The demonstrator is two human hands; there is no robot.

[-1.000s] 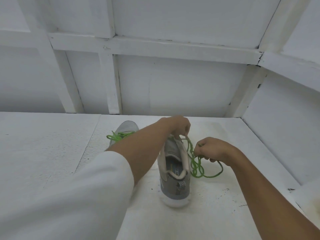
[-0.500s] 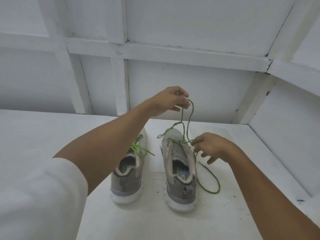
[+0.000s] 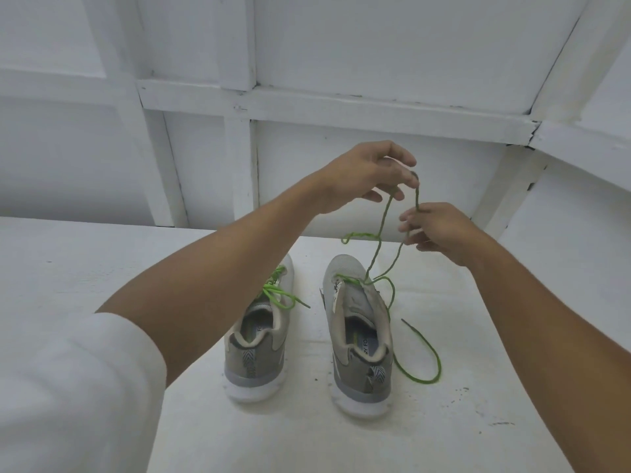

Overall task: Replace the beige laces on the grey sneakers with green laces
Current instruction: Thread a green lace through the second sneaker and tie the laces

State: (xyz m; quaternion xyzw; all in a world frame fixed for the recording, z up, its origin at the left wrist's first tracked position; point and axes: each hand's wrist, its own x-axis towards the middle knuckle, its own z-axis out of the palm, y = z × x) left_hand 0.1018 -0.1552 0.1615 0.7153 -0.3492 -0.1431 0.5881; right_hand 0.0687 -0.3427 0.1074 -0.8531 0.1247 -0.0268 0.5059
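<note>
The left sneaker (image 3: 259, 339), left of the right sneaker (image 3: 358, 339) on the white surface (image 3: 102, 268), already carries a green lace, seemingly tied. Both shoes lie lengthwise, toes pointing away. Above the right sneaker, the left hand (image 3: 365, 175) pinches the green lace (image 3: 379, 240) raised from its lowest eyelets; the right hand (image 3: 440, 230) pinches it lower. Most eyelets remain unthreaded.

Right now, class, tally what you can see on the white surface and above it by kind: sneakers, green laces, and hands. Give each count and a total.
Grey sneakers: 2, the left sneaker and the right sneaker
Green laces: 2, the tied lace and the loose lace
Hands: 2, the left hand and the right hand
Total: 6
</note>
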